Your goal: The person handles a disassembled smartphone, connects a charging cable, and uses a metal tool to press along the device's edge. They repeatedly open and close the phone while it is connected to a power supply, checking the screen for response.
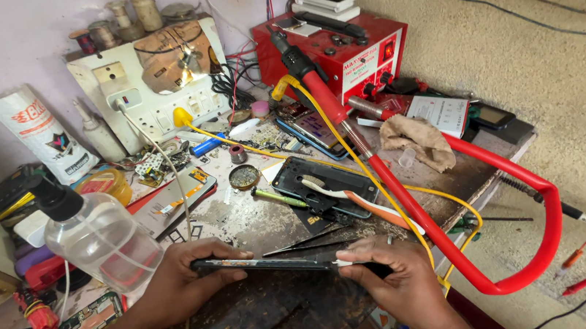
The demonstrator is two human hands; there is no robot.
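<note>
Phone [259, 264] lies edge-up across the near front of the bench [275, 317], pinched between both hands. The left hand [180, 284] closes around its left end, thumb on top, which steadies it. The right hand [397, 279] grips a thin dark tool [362, 268] whose tip meets the phone's right end, apparently at the seam (the exact contact point is too small to make out). Just left stands a clear bottle [97, 234] with a black cap, within easy reach. Tweezers [306, 241] lie just beyond the phone. Further back rest an open phone shell [320, 182] with a toothbrush [355, 197] across it, then a looping red hose [506, 233], and at the wall a red station [343, 45].
</note>
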